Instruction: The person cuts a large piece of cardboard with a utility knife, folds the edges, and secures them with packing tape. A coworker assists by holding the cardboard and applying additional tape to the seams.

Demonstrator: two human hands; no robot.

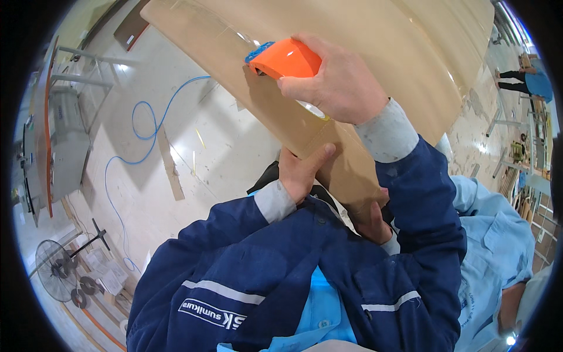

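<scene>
Curved orange plastic hand tool [291,57] is gleaming, glossy and smooth. Large beige curved sheet [404,64] is reflecting light along its smooth surface. Narrow brown papery flap [345,167] is looking matt. Navy cloth jacket [252,252] is showing matt creases. Pale smooth floor [199,117] is shining.

We count one orange tool [290,57] in our right hand [346,85], one tan panel [404,64] beneath, one other person's hand [372,226] near our left hand [302,173], one blue hose [133,161] and one fan [54,265] leftward, two people [492,234] in blue rightward.
</scene>
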